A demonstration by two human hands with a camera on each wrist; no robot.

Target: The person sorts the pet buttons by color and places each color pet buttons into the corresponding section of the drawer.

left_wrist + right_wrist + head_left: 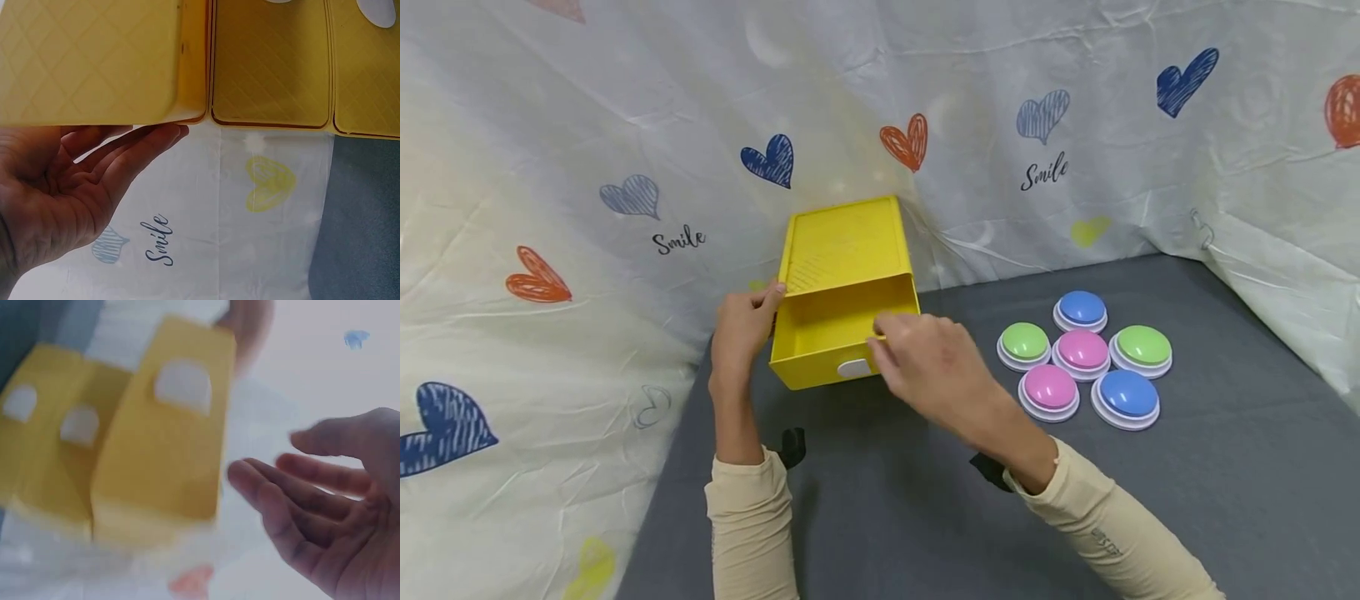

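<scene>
Standing just off centre toward 10 o'clock in the head view, a yellow drawer unit [846, 242] has its top drawer [812, 371] pulled out. "Smile" reads twice on the printed sheet [850, 75] behind, between 9 and 10 o'clock and near 2; lettering on the right sleeve [1097, 508], between 4 and 5, is too small to read. The left hand [745, 325] touches the unit's side. The right hand [932, 362] blocks sight of the drawer's right front corner and part of its white handle [853, 367]. Six round buttons [1082, 350], blue, green and pink, cluster on the grey worktop [880, 517] around 3 to 4 o'clock.

In the left wrist view, "Smile" runs slanted at 7 o'clock. The left fingers lie nearly straight, tips against the yellow side; the thumb is hidden. Two white handles are cut off at 1 and 2 o'clock.

In the right wrist view, blurred drawer fronts with three white handles fill 9 to 12 o'clock. At 4 o'clock the right fingers are loosely bent, apart from the thumb, gripping nothing.
</scene>
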